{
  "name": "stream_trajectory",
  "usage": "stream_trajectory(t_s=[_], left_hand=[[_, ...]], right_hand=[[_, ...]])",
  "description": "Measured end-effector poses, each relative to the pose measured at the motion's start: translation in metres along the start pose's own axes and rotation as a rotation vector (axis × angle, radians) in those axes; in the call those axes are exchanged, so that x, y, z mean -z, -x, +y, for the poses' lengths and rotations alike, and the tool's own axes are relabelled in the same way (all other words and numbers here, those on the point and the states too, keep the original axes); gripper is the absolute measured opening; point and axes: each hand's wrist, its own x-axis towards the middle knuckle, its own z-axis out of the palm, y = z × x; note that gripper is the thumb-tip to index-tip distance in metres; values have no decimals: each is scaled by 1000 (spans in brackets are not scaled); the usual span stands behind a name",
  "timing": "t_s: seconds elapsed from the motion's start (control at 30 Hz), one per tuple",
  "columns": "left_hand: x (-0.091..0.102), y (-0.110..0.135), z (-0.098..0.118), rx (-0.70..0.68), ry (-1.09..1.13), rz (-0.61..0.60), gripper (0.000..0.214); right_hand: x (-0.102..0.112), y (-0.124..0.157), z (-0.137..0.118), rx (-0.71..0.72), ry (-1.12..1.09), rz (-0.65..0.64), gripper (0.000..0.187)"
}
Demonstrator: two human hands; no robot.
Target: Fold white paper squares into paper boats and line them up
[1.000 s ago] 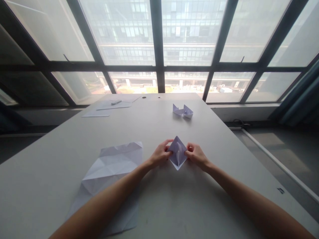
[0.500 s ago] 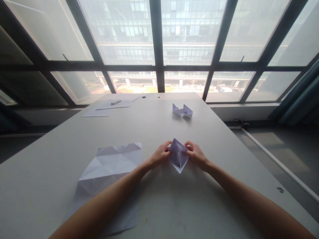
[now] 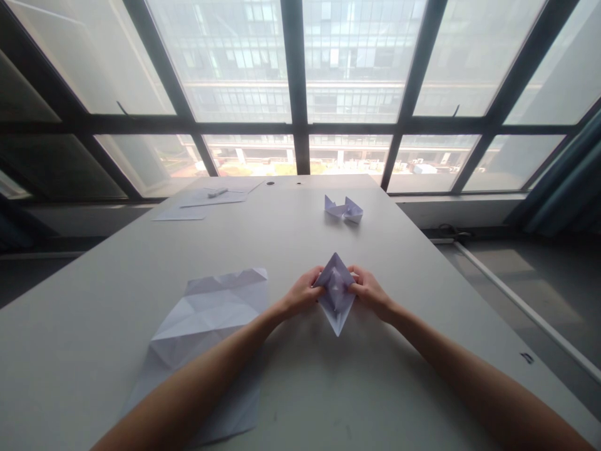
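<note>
Between my two hands is a white folded paper boat [image 3: 335,300], pointed at its far and near ends, with a raised peak in its hollow middle. My left hand [image 3: 303,291] pinches its left side, the thumb on the inner face. On the right side, my right hand [image 3: 370,291] grips it the same way; the fingers beneath are partly hidden. A large creased sheet of paper [image 3: 206,313] lies to the left, partly covered by my left forearm.
Farther off on the white table [image 3: 263,241] stands a folded paper piece with upright points [image 3: 344,210]. Flat paper sheets [image 3: 188,210] lie at the far left with a small pale object [image 3: 217,193] on top. Windows rise beyond the table.
The folded paper has lengthened: its far point reaches farther away and its near point closer to me. Both hands stay at its sides, nearly where they were.
</note>
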Motion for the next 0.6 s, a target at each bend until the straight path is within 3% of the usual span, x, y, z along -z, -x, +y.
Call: stream_trajectory(t_s=[0.27,0.43,0.6], left_hand=[[0,-1,-8,11,-44,35,31],[-1,0,-13,16,-128,85,31],[-1,0,-15,-3,-158,145,34]], right_hand=[[5,-3,7,22,65,3,25],[6,-6,9,98,236,66,23],[9,-6,12,139,461,180,37]])
